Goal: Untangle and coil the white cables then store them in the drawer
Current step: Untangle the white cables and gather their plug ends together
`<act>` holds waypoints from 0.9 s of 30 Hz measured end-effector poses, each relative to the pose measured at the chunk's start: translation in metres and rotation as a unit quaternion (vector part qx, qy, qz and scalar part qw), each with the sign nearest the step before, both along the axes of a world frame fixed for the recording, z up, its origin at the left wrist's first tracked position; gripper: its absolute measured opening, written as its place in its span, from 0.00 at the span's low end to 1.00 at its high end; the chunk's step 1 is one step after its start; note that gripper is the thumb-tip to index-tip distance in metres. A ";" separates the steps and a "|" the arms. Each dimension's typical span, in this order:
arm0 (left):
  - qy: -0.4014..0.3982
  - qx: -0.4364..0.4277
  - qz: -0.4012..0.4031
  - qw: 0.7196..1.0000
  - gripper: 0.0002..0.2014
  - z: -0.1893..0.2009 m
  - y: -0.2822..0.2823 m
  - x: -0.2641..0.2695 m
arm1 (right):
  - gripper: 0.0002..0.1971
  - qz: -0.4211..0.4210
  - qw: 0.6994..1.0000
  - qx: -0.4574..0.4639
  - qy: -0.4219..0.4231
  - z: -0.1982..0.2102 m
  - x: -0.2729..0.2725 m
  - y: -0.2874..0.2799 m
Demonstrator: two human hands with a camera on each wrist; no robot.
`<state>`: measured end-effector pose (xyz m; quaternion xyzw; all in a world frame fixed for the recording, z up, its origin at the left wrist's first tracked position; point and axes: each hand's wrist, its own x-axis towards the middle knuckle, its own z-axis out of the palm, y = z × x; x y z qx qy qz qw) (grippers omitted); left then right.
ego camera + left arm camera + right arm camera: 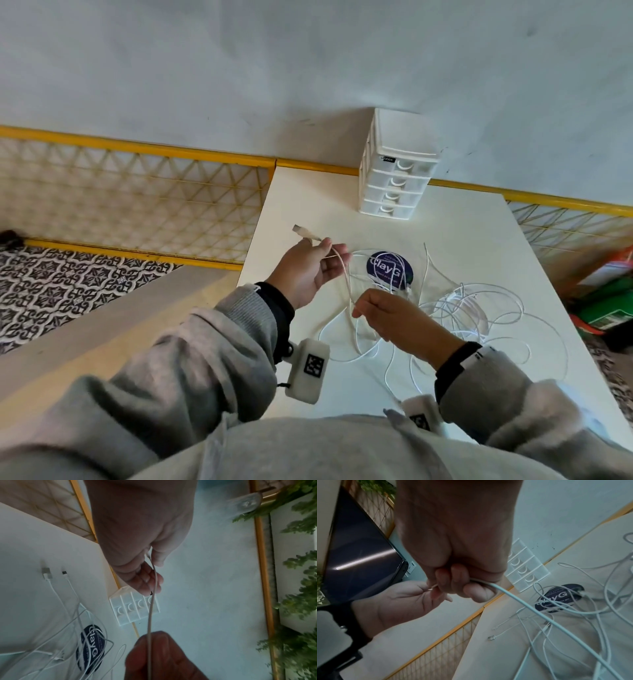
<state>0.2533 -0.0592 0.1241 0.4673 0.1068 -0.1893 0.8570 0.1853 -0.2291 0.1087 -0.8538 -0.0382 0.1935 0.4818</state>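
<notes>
Left hand (306,270): grip pinches one cable (342,270) just behind its plug (306,233), which sticks out up-left.
Right hand (394,317): grip closed round the same cable, lower and to the right.
Axis: the held stretch runs between the hands, then trails down-right into the tangle (459,308).
Tangle: loose on the counter (479,233), right of both hands; right hand nearer.
Drawers (395,178): at the far counter edge, all shut.
Room: bare counter before the drawers; left edge close under the left hand.
</notes>
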 end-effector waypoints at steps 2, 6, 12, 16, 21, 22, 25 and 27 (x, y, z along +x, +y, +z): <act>0.015 0.005 0.018 1.000 0.10 0.004 -0.004 0.001 | 0.11 0.026 0.999 -0.026 -0.008 -0.001 0.002 -0.008; 0.005 0.105 0.042 0.994 0.16 0.002 0.003 0.007 | 0.13 0.058 0.993 -0.100 -0.014 -0.010 0.001 -0.031; 0.032 0.189 0.082 0.978 0.17 -0.028 0.041 0.004 | 0.13 0.001 0.985 -0.156 0.074 -0.055 -0.002 -0.093; 0.051 0.224 0.061 0.971 0.17 -0.048 0.055 -0.005 | 0.07 0.073 0.975 -0.205 0.047 -0.063 0.015 -0.088; 0.051 0.242 0.034 0.968 0.17 -0.063 0.062 -0.004 | 0.08 0.017 0.995 -0.094 0.014 -0.066 0.071 -0.041; 0.048 0.243 0.030 0.968 0.17 -0.066 0.064 -0.002 | 0.08 0.015 0.997 -0.079 0.015 -0.071 0.083 -0.030; 0.045 0.252 0.025 0.966 0.17 -0.075 0.070 0.003 | 0.14 0.059 0.990 -0.127 -0.020 -0.087 0.110 0.001; 0.038 0.256 0.027 0.966 0.16 -0.081 0.075 0.008 | 0.21 0.090 0.981 -0.170 -0.022 -0.101 0.130 0.019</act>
